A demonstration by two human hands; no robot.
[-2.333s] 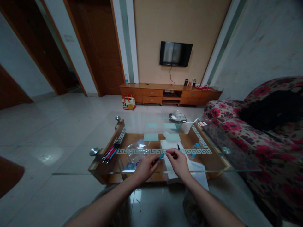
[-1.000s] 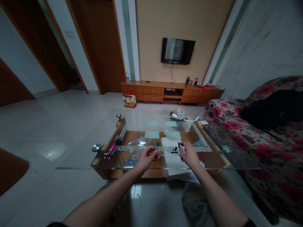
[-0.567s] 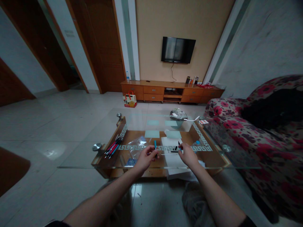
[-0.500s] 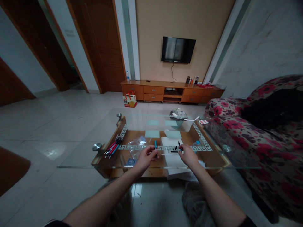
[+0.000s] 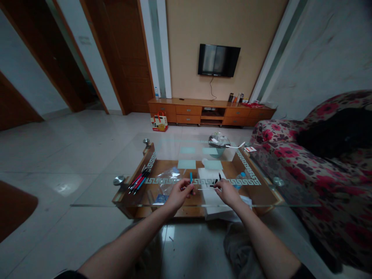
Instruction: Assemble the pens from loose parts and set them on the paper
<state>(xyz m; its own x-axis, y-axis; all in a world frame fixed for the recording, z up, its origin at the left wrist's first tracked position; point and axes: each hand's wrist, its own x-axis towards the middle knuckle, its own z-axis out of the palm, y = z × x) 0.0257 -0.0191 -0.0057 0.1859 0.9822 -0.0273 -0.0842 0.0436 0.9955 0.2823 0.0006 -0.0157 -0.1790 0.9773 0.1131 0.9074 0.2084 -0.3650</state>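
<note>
Where hands (image 5: 180, 193) meet—glass table (image 5: 95, 193) (tiled room).

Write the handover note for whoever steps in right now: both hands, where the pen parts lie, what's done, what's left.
Left hand: holds a blue pen barrel upright over the glass table.
Right hand: fingertips pinch a small dark pen part over the white paper.
A thin refill lies on the paper between the hands.
Pen bundle and plastic bag sit left.
Done: the pen is in pieces. Left: probably putting them together.
</note>
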